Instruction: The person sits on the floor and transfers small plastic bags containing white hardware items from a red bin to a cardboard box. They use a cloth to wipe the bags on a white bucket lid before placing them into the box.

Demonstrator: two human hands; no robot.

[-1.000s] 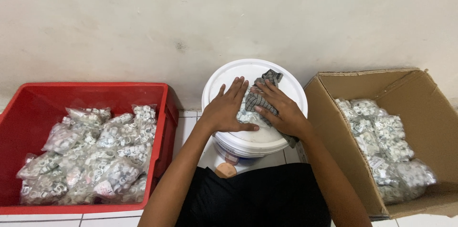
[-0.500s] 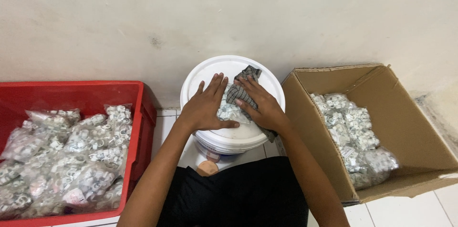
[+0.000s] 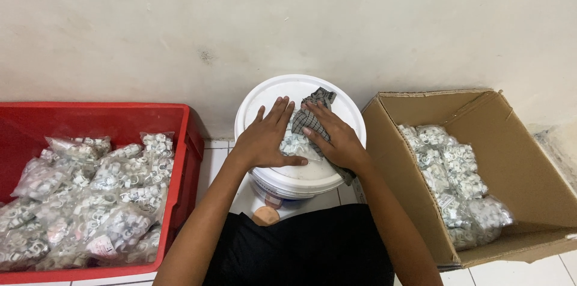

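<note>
A white plastic bucket point(image 3: 282, 90) with its lid on stands against the wall in front of me. On the lid lies a small clear bag of white ring-shaped parts point(image 3: 294, 141) with a grey checked cloth point(image 3: 317, 101) partly over it. My left hand point(image 3: 267, 138) lies flat on the bag's left side, fingers together and thumb along its near edge. My right hand point(image 3: 338, 137) presses down on the cloth and the bag's right side. The two hands nearly touch at the fingertips.
A red plastic crate point(image 3: 102, 108) on the left holds several clear bags of the same parts point(image 3: 96, 202). An open cardboard box point(image 3: 529, 153) on the right holds more such bags point(image 3: 457, 172). White floor tiles show below; a pale wall is behind.
The view drifted left and then a little back right. Both hands stay pressed on the bag and cloth on the lid, barely shifting.
</note>
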